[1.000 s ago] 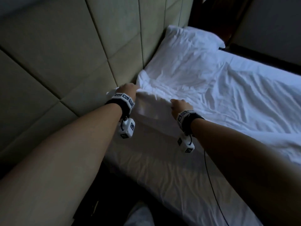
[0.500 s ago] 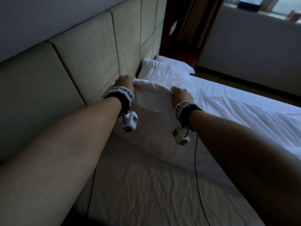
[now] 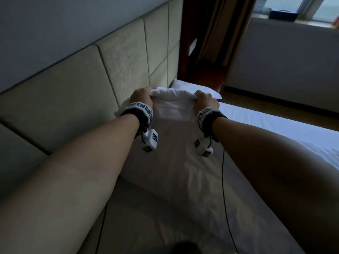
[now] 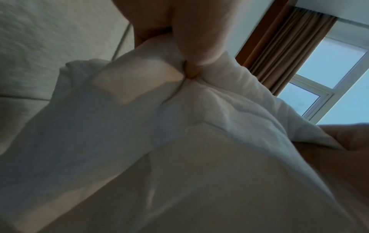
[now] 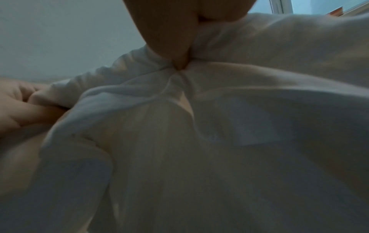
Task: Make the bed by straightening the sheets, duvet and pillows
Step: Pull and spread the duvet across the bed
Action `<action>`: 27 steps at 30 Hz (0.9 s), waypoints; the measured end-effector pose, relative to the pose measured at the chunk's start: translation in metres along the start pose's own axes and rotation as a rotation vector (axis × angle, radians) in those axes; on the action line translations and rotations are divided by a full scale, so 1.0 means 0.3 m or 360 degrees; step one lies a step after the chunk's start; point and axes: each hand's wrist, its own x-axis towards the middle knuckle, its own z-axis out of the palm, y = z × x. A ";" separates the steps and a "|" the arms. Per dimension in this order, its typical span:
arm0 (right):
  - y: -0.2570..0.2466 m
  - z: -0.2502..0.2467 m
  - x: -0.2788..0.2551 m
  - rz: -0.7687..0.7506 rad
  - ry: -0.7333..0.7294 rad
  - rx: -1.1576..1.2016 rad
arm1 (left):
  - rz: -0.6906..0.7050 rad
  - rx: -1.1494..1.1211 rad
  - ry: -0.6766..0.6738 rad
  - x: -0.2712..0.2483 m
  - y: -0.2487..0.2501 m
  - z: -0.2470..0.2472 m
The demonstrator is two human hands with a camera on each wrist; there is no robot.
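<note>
I hold a white pillow [image 3: 173,110] up by its top edge in front of the padded headboard [image 3: 88,85]; it hangs down towards the bed. My left hand [image 3: 141,97] grips the left corner and my right hand [image 3: 206,99] the right corner. In the left wrist view the left hand [image 4: 199,39] pinches the bunched fabric of the pillow [image 4: 199,157]. The right wrist view shows the right hand [image 5: 169,31] pinching the pillow [image 5: 219,141] the same way. A second white pillow [image 3: 194,88] lies flat beyond. The white sheet [image 3: 165,208] covers the mattress below, and white bedding [image 3: 275,129] stretches to the right.
The headboard runs along the left side, close to my left arm. A dark wooden panel and brown curtain [image 3: 211,43] stand past the bed's far end. A strip of wooden floor [image 3: 275,101] and a low wall under a window lie to the right.
Both hands gripped the pillow's edge while it lay by the headboard and have lifted it upright off the bed. My head has risen, bringing the window into view.
</note>
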 end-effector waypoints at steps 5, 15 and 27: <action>0.118 0.189 0.370 -0.0012 -0.0069 0.0034 | -0.0105 0.0162 -0.0043 0.358 0.054 0.245; 0.341 0.521 0.839 0.0132 -0.0191 0.0178 | -0.0066 0.0356 -0.0101 0.803 0.138 0.689; 0.345 0.517 0.763 0.0159 -0.0399 0.0304 | 0.0276 0.0547 -0.0601 0.693 0.139 0.746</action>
